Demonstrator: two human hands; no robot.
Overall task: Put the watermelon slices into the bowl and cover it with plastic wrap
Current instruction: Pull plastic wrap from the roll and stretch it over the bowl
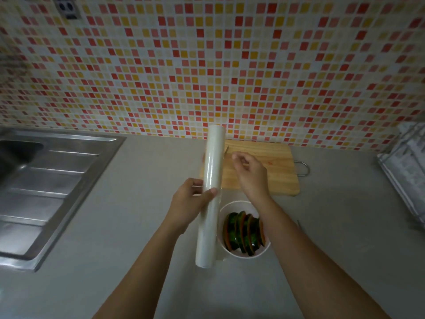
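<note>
Grey counter, wooden cutting board, white bowl; inset steel sink

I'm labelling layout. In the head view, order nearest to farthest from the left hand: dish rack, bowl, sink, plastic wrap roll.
1. plastic wrap roll, in the grip of the left hand.
2. bowl, just to its right.
3. sink, at the left.
4. dish rack, at the far right edge.
</note>
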